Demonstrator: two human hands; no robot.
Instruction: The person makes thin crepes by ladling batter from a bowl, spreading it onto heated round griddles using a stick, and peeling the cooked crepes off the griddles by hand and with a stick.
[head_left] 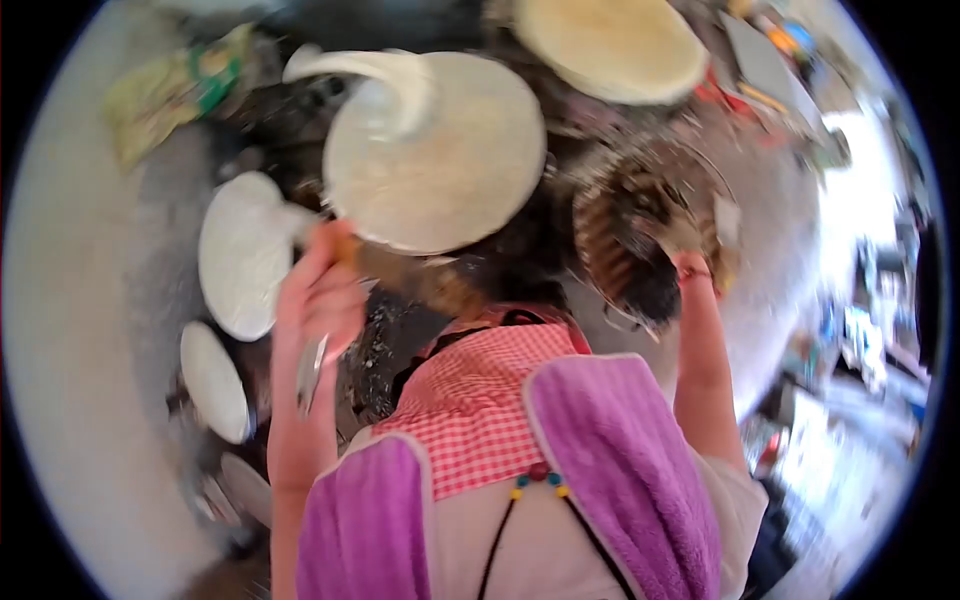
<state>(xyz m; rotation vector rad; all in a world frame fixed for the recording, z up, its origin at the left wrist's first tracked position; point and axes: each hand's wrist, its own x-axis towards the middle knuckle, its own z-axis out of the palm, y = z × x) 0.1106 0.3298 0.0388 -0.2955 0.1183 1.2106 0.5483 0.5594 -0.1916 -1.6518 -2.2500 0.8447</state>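
At the pale disc (450, 185), a white form (408, 95) overlaps one edge — seemingly midway; left hand (328, 292) grips a brownish piece (346, 247), right hand's (680, 234) fingers I cannot tell.

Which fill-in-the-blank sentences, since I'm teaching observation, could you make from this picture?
The towel over the shoulders is ____.
The apron is checked in red and ____.
The hand at the ribbed round container is the ____ hand.
The left hand has a shiny wristband coloured ____.

Missing words: purple; white; right; silver.
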